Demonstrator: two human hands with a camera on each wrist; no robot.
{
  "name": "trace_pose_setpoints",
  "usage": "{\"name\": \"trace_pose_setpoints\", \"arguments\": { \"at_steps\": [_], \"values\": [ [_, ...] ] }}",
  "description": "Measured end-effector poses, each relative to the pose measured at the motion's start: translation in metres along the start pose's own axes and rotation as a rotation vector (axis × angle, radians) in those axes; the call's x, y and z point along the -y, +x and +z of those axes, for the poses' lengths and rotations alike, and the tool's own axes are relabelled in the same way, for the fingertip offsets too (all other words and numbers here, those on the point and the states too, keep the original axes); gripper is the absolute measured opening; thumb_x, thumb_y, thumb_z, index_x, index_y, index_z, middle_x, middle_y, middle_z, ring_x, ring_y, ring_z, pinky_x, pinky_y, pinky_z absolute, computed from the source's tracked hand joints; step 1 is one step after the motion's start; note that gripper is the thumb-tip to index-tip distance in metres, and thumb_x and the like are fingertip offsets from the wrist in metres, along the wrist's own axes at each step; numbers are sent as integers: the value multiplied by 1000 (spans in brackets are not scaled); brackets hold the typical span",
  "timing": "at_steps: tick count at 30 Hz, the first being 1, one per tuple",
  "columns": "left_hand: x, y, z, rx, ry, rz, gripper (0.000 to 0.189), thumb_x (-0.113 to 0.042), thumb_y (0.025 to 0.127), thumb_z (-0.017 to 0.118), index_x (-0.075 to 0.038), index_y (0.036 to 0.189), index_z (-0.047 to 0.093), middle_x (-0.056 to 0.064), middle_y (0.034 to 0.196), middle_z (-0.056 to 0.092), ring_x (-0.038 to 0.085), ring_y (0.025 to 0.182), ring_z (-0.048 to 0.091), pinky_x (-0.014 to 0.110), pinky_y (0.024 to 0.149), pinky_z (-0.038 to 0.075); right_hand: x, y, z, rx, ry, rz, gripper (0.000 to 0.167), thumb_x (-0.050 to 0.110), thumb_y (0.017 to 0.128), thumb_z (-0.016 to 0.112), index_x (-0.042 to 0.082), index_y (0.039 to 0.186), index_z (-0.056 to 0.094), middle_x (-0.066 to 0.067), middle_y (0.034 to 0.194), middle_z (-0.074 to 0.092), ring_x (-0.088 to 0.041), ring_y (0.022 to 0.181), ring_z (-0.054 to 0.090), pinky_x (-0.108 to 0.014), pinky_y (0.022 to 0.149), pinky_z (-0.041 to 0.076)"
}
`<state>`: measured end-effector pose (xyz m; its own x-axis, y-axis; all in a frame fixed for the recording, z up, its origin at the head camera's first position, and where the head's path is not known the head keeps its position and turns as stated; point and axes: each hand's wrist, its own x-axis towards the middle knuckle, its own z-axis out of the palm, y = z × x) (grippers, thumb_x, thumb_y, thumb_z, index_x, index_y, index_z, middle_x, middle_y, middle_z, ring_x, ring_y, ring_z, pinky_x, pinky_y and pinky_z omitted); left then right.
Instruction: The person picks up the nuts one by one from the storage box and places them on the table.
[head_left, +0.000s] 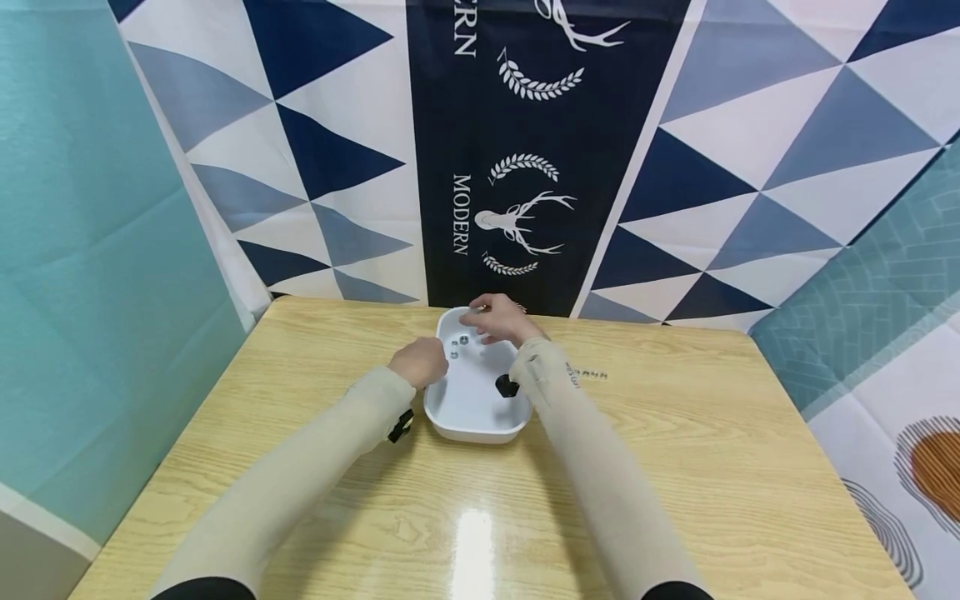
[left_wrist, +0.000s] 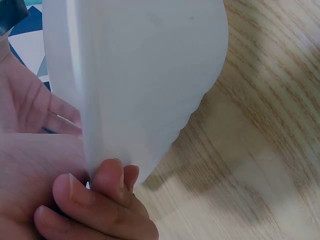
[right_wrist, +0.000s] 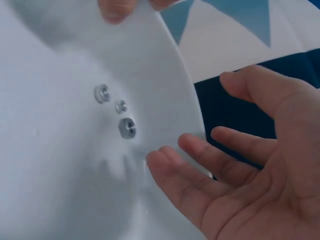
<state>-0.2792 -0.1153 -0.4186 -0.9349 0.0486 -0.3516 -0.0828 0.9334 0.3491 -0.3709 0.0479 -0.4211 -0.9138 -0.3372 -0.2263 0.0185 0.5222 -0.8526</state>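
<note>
A white plastic tray [head_left: 476, 387] with rounded corners stands on the table. Three metal hex nuts of different sizes lie inside it near its wall; the largest nut [right_wrist: 127, 128] is closest to my right fingers. My left hand [head_left: 418, 362] grips the tray's left rim, fingers curled at the wall, as the left wrist view also shows. Over the tray's far end hovers my right hand [head_left: 498, 319], its fingers spread and loosely bent, holding nothing that shows. In the right wrist view its fingertips [right_wrist: 159, 159] are close to the tray wall; whether they touch it I cannot tell.
Several small metal pieces [head_left: 592, 374] lie in a row on the wooden table [head_left: 675, 467], right of the tray and partly behind the right sleeve. A patterned cloth [head_left: 360, 183] hangs along the table's far edge. Small black devices sit at both wrists.
</note>
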Motion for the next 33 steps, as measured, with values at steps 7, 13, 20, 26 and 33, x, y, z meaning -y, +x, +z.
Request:
{"name": "trace_pose_setpoints", "arguments": {
  "at_steps": [7, 13, 20, 26, 33],
  "values": [
    [3, 3, 2, -9, 16, 23, 31, -14, 105, 47, 2, 127, 63, 10, 94, 65, 17, 73, 62, 26, 59, 50, -2, 6, 13, 66, -30, 19, 49, 22, 96, 71, 1, 137, 55, -22, 119, 68, -28, 93, 70, -34, 83, 63],
    [4, 1, 2, -10, 6, 14, 30, -14, 105, 48, 2, 124, 64, 10, 92, 65, 16, 71, 62, 25, 58, 50, -6, 15, 23, 77, -128, 40, 32, 17, 95, 71, 0, 122, 65, -16, 92, 73, -15, 67, 64, -25, 68, 60],
    [4, 3, 3, -19, 22, 8, 29, -14, 105, 47, 2, 121, 64, 10, 90, 63, 16, 69, 61, 25, 57, 49, -9, 19, 34, 45, -262, 5, 16, 12, 93, 71, 0, 103, 72, -9, 78, 70, -13, 65, 63, -21, 59, 53],
    [5, 3, 4, -16, 23, 22, 27, -13, 105, 46, 2, 118, 65, 9, 86, 63, 15, 66, 59, 25, 56, 47, -10, 24, 40, 1, -322, -6, 12, 9, 90, 73, 2, 100, 74, -3, 67, 63, -11, 56, 58, -20, 52, 48],
    [5, 5, 4, -22, 32, 33, 25, -12, 104, 47, 2, 113, 66, 9, 83, 61, 15, 65, 59, 25, 55, 47, -12, 34, 45, 1, -333, 11, 6, 2, 86, 76, 4, 86, 71, -3, 67, 61, -12, 54, 55, -22, 49, 46]
  ]
}}
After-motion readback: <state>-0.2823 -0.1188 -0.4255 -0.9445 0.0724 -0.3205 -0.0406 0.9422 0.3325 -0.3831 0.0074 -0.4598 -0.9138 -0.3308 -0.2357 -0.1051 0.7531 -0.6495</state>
